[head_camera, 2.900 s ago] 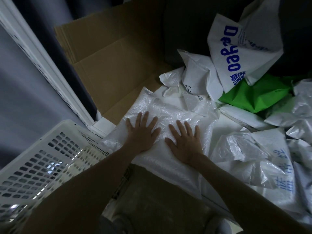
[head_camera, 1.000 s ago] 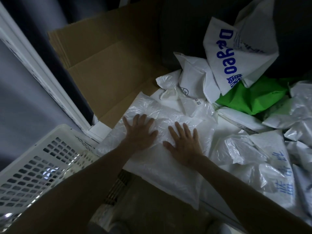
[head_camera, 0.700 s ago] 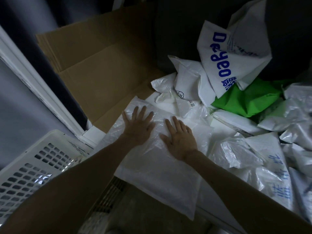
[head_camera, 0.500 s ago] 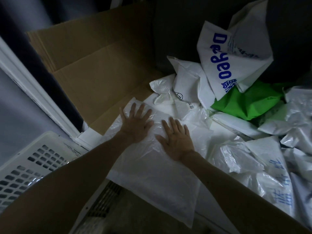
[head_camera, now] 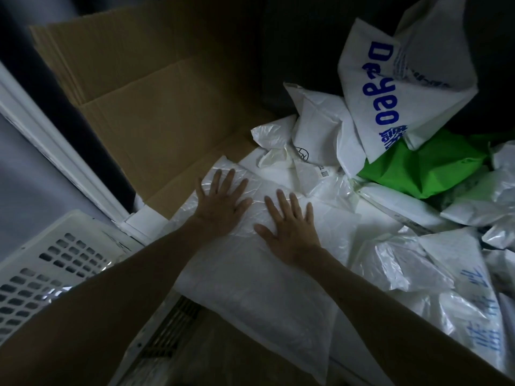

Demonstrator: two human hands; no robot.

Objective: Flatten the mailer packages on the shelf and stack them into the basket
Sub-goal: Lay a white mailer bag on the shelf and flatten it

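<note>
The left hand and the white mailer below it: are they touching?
Touching. The head view shows the left hand flat on the white mailer, fingers spread, palm pressed against its wrinkled plastic with no gap.

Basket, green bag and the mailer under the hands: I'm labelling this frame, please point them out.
basket [head_camera: 41,240], head view, on its bare upper wall.
green bag [head_camera: 426,168], head view, on its creased middle.
mailer [head_camera: 250,277], head view, on its smooth near half.

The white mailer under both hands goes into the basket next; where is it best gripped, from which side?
Likely the near edge of the white mailer, pinched from the person's side: it overhangs the shelf front, so fingers slip beneath. Its far end lies flat under the left hand and right hand.
</note>
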